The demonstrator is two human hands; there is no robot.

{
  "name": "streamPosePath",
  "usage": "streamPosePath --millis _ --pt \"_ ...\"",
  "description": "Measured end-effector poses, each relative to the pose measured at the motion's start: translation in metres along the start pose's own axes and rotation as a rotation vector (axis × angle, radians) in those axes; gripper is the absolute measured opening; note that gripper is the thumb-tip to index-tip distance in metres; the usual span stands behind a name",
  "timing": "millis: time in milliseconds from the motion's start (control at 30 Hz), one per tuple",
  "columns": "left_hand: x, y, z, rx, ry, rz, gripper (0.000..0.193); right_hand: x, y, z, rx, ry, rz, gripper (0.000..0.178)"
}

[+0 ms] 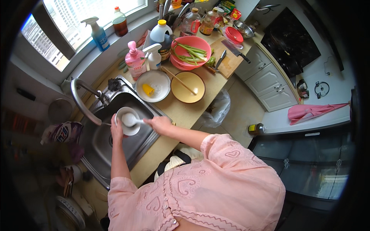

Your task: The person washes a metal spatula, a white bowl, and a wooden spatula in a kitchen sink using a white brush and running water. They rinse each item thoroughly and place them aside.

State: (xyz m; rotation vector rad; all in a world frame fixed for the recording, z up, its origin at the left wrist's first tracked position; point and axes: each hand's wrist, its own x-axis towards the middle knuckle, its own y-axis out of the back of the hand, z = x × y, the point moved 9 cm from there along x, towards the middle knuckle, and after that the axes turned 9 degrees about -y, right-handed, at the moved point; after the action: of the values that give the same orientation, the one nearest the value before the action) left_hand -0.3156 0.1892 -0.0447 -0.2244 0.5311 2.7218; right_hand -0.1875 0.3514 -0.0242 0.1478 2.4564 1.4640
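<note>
Left hand (116, 131) grasps white bowl (133, 131) by nine-o'clock side, over sink (94, 148); right hand (161, 125) grips white spoon (130, 120), handle toward three o'clock, head inside bowl; bowl best kept low, spoon strokes gentle.

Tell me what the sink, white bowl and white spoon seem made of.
Sink: likely stainless steel, satin-looking, from its grey metallic sheen. White bowl: smooth; ceramic or plastic, since its plain pale surface fits either. White spoon: also smooth and plain; perhaps plastic or ceramic, too small to settle.
</note>
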Motion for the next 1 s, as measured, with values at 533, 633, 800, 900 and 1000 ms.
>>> streamPosePath --millis 533,633,800,900,1000 --pt "-0.008 -0.008 -0.079 -0.440 0.309 -0.141 0.060 -0.013 0.024 -0.047 -0.296 0.248 0.151 0.048" --pt "-0.018 -0.018 -0.072 -0.505 0.289 -0.175 0.061 0.000 0.032 -0.038 -0.365 0.215 0.359 0.040" --pt "-0.005 -0.002 -0.067 -0.305 0.253 0.003 0.052 -0.013 0.021 -0.022 -0.388 0.150 0.106 0.036" --pt "-0.006 0.005 -0.038 -0.015 0.077 0.069 0.049 -0.028 0.013 -0.043 -0.226 0.188 -0.083 0.041" --pt "-0.006 0.000 -0.012 0.250 -0.074 0.047 0.045 -0.008 0.009 -0.021 0.145 -0.051 -0.095 0.037"
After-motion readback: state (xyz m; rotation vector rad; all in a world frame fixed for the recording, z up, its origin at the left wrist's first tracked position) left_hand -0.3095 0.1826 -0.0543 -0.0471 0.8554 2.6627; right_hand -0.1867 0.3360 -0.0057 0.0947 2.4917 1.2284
